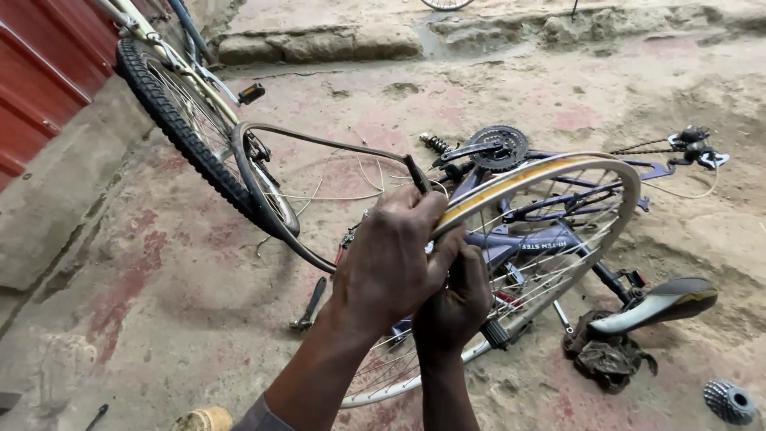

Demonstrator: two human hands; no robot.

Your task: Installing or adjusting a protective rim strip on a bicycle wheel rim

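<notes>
A silver bicycle wheel rim with spokes and a yellow rim strip stands upright in front of me. My left hand clasps its near edge from above, fingers curled over the rim. A dark rubber inner tube loops out to the left from under this hand, and a short black stem sticks up just above the fingers. Just below and to the right, my right hand grips the same rim, partly hidden by the left hand.
A purple bike frame lies behind the wheel with its crankset, derailleur and saddle. Another bicycle leans on the red wall, left. A hand tool, a rag and a cassette lie on the dirt.
</notes>
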